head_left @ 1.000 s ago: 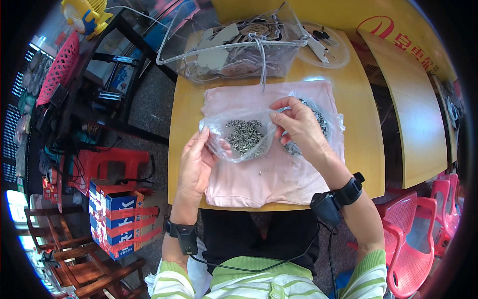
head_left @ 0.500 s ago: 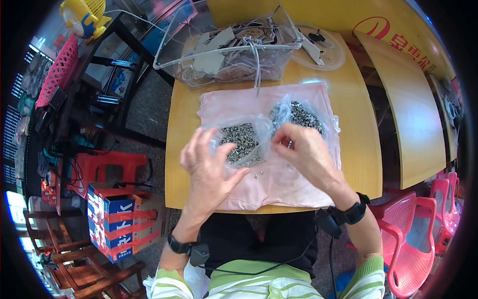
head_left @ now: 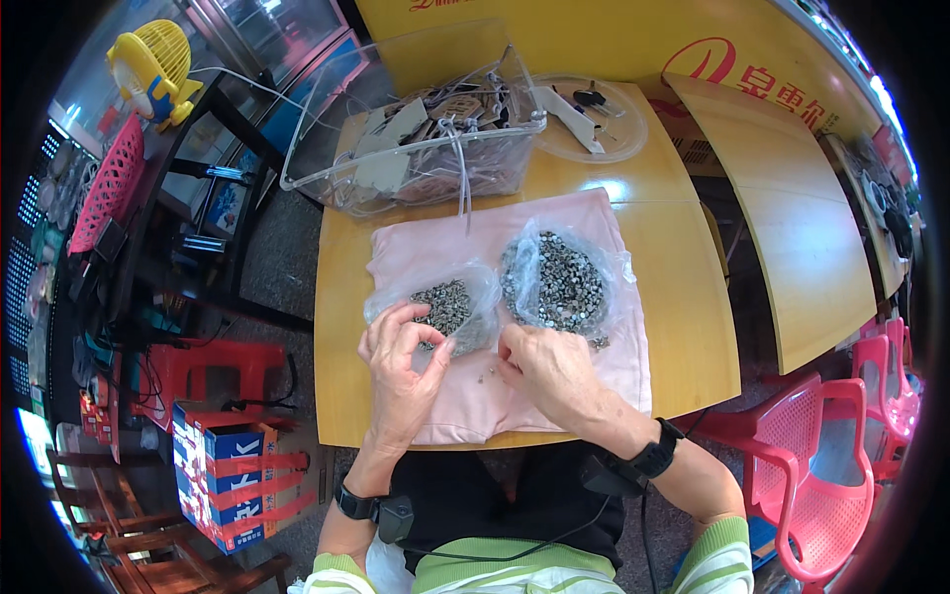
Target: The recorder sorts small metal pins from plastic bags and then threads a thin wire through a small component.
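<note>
On a pink cloth lie two clear plastic bags of small metal parts. The left bag holds brass-grey bits; the right bag holds darker silvery pieces. My left hand is at the near edge of the left bag, thumb and forefinger drawn together in a pinch; what sits between them is too small to name. Just below the right bag, my right hand is closed, fingertips pressed together, their contents hidden. A few loose bits lie on the cloth between the hands.
At the table's back stands a clear plastic bin full of flat pieces and cords, beside a round clear lid. A second wooden table and pink chairs are at right. A cardboard box and red stool are at left.
My left hand's spread fingers have come together into a pinch. My right hand has moved from the right bag's lower left side to the cloth just below it. The whole view has shifted.
</note>
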{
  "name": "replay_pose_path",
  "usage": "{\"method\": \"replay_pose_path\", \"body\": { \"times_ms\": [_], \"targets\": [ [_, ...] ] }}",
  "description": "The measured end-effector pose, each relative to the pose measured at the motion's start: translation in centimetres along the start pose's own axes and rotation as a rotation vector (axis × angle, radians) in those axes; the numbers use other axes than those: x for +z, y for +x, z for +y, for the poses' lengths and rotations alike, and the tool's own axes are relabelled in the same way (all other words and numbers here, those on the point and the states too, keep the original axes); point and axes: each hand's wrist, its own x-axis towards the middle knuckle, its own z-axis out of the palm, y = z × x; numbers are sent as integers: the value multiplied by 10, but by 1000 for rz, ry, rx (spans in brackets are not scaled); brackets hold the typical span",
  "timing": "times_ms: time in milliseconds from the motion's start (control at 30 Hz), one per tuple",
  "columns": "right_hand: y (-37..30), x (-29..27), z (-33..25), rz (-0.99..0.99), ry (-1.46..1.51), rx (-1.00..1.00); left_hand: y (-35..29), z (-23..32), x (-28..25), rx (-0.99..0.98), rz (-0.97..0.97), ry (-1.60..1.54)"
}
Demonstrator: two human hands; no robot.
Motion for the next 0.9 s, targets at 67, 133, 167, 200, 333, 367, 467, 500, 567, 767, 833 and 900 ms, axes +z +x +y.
{"method": "replay_pose_path", "body": {
  "times_ms": [67, 133, 167, 200, 333, 367, 467, 500, 567, 767, 833, 900],
  "targets": [
    [-10, 1, 1, 70, -19, -56, 0, 2, 0, 6, -10, 16],
    [-17, 1, 3, 3, -10, -61, -1, 9, 1, 14, -20, 28],
    [-24, -11, 2, 54, 4, -85, 1, 18, 1, -17, 31, -42],
    [-26, -21, 1, 58, 5, -84, 2, 24, -2, -58, 84, -95],
    [-22, -58, 17, 439, -105, 88, 9, 44, -8, 139, 122, 130],
    [-17, -66, 23, 486, -134, 96, 13, 46, -1, 222, 36, 66],
    [-9, -69, 37, 504, -180, 145, 29, 63, 22, 349, -93, 7],
    [-7, -65, 44, 472, -191, 187, 34, 68, 32, 230, -150, -87],
    [-4, -57, 58, 408, -218, 204, 46, 73, 50, 87, -184, -137],
    [-2, -59, 74, 384, -124, 236, 59, 68, 70, 45, -141, 174],
    [-1, -60, 76, 410, -60, 243, 57, 62, 69, -12, -160, 162],
    [2, -59, 81, 391, -70, 245, 58, 54, 69, -69, -171, 149]
  ]
}}
